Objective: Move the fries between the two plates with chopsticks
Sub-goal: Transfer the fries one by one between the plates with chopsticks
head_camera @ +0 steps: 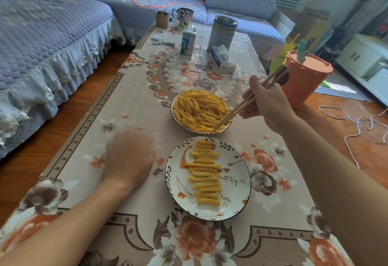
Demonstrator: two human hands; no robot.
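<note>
Two plates sit on the floral tablecloth. The far plate (174,116) holds a loose heap of crinkle-cut fries (199,110). On the near plate (235,192), flower-patterned, several fries (204,175) lie in a neat column. My right hand (264,100) grips a pair of wooden chopsticks (247,102); their tips reach into the near right edge of the heap, at a fry there. My left hand (129,156) rests on the cloth left of the near plate, its fingers curled under and holding nothing.
Farther back on the table (126,106) stand a milk carton (187,42), a tin can (223,32), a tissue pack (222,59), a mug (184,15), a small box and keys. An orange bin (302,81) stands at the table's right. A sofa runs along the left and back. Cables lie on the floor at right.
</note>
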